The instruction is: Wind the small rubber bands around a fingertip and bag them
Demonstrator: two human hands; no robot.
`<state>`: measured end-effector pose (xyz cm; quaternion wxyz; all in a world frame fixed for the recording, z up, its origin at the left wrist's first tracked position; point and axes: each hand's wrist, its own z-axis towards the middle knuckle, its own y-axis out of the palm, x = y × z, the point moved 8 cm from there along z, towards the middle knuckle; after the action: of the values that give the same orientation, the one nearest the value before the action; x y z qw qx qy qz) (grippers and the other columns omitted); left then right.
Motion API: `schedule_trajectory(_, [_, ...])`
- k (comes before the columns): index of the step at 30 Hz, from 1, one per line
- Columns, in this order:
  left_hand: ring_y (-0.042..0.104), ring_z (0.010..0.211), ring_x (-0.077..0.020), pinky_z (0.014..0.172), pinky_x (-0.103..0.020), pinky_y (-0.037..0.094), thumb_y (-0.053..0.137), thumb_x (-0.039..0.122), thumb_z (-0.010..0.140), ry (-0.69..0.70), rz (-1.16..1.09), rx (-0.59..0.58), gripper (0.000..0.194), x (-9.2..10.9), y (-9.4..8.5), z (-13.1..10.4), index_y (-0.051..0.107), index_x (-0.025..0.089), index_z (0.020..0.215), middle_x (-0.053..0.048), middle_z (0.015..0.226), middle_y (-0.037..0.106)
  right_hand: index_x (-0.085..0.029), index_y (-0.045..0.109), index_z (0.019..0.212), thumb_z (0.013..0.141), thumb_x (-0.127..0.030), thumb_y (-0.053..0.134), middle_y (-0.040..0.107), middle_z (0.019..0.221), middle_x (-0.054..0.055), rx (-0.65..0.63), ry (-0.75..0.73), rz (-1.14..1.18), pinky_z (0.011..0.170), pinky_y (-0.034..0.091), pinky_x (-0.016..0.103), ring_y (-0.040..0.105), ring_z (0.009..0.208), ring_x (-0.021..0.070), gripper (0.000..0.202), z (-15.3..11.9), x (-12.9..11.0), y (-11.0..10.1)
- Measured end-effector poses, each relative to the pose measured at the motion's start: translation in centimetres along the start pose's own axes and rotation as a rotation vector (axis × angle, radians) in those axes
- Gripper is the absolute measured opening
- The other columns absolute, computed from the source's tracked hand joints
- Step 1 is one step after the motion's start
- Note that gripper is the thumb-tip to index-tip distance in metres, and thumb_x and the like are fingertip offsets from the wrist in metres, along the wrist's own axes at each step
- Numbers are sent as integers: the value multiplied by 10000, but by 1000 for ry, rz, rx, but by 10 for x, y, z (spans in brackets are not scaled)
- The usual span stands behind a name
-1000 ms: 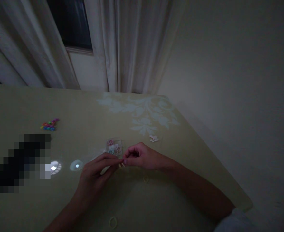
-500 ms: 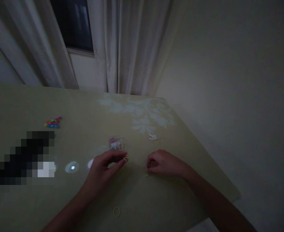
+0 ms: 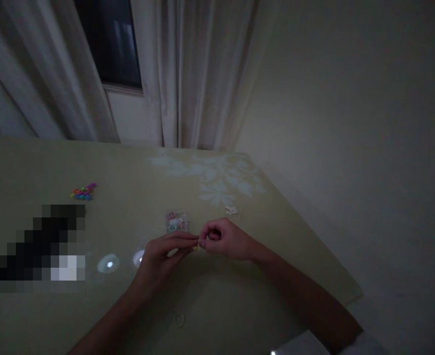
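Observation:
My left hand (image 3: pixel 160 254) is closed in a pinch over the table, holding a small bundle of pale yellow hair ties (image 3: pixel 196 248) between thumb and fingertips. My right hand (image 3: pixel 228 240) has its fingertips together right beside that bundle, with a yellow hair tie pinched in them, mostly hidden by the fingers. Nearer to me, a single pale yellow hair tie (image 3: pixel 178 319) lies flat on the table. Just behind my hands sits a small clear box (image 3: pixel 177 215) with pink, green and other pale rings inside.
Small white pieces (image 3: pixel 231 210) lie behind my right hand. A pile of bright multicoloured small items (image 3: pixel 83 192) is on the left, near a blurred-out dark area (image 3: pixel 40 246). The table (image 3: pixel 128 315) meets a wall and curtains (image 3: pixel 206 74); a white object (image 3: pixel 301 344) shows at the bottom.
My right hand has lifted the yellow hair tie from the table and moved left and up, to the bundle in my left hand. The left hand has stayed nearly in place.

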<state>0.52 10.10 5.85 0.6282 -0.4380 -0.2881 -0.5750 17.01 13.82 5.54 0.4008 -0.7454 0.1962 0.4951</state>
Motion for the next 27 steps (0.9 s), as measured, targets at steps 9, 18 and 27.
schedule_trajectory(9, [764,826,-161,738,-238,591,735,232,911,24,59,96,121,0,-19,2,843,278,941,-22,904,806,-151,745,898,874,-386,748,609,723,-24,-98,-17,215,603,357,236,496,632,109,236,31,0,14])
schedule_trajectory(18, [787,799,-161,730,-223,613,788,298,878,-225,117,278,67,-20,-43,-3,802,262,932,10,883,835,-184,729,1008,975,-522,680,760,924,45,-376,-366,-720,616,404,291,690,790,201,342,-21,-25,91])
schedule_trajectory(27, [754,815,-157,741,-225,597,780,278,853,-183,124,265,51,-14,-46,-3,821,287,882,19,878,805,-175,700,859,956,-411,627,752,844,30,-350,-492,-927,411,249,332,655,604,183,266,-36,-24,124])
